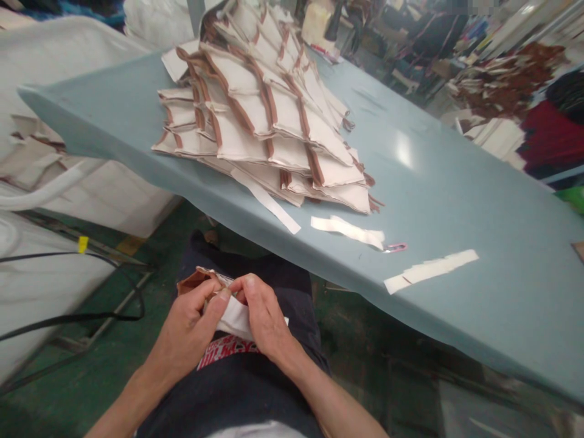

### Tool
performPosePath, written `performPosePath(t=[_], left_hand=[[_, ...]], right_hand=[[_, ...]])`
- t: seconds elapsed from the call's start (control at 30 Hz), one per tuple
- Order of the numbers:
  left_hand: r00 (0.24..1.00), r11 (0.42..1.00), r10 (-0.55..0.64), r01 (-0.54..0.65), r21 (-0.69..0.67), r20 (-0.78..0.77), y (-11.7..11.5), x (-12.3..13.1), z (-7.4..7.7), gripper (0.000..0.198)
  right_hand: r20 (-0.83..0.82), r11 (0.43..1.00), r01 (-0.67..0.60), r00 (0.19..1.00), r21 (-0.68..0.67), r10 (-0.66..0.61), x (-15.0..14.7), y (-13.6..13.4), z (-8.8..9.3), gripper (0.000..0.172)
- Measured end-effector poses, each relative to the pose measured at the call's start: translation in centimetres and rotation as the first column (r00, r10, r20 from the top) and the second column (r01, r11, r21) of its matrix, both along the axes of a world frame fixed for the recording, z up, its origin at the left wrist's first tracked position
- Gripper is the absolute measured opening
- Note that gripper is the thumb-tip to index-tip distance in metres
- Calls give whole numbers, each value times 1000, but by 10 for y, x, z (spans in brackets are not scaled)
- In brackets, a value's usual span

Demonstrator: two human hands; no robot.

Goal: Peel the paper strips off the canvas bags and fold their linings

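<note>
Cloth piece, one, white with brown edging: lying above the person's lap, near side, off the tabletop and just short of its near edge. Left hand: grip narrow, thumb and fingers pinching the cloth piece at its upper part. Right hand: grip likewise narrow, fingertips meeting the left's while holding the cloth piece; whatever is sitting between the tips is hidden. Step in hand, by judgement: close fingertip work on that upper part; the next move seems to be calling for a steady left pinch and small, exact right-hand adjustment. Stack of cream, brown-edged pieces: resting on the tabletop, far side. White strips, three: lying along the near edge, one left, one middle, one right. Small pink item: lying at the middle strip's right end.
</note>
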State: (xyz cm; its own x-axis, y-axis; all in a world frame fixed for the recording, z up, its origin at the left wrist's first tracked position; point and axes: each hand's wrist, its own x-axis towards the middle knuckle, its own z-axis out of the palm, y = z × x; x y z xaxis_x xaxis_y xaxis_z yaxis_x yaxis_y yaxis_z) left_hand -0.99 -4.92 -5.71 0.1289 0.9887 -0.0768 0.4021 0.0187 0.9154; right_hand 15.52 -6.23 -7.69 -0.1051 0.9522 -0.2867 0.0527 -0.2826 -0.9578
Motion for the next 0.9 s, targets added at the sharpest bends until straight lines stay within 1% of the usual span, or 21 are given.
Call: performPosePath(t=[0.13,0.2,0.37,0.47,0.57,0.67,0.9], left_hand=[[999,998,38,-39,39,35,4,8,10,43],[997,999,27,-29,35,72,7,13,13,44],[983,1000,13,-18,25,185,12,20,20,45],[975,1000,13,-19,25,221,13,23,25,43],[975,999,15,-24,37,223,15,25,30,42],[980,999,7,-16,43,197,16,28,33,43],[989,1000,-5,4,7,148,17,29,29,43]], right_hand=[[25,999,-26,999,40,25,5,-3,9,77],[23,999,-13,1000,44,12,7,-3,12,76],[-45,999,24,999,44,-22,11,-3,22,73],[-19,998,25,1000,49,-24,14,-5,29,67],[23,998,6,1000,58,-7,17,-6,33,63],[19,998,-11,1000,63,10,19,-6,34,66],[-10,998,-7,1000,66,8,19,-5,28,71]])
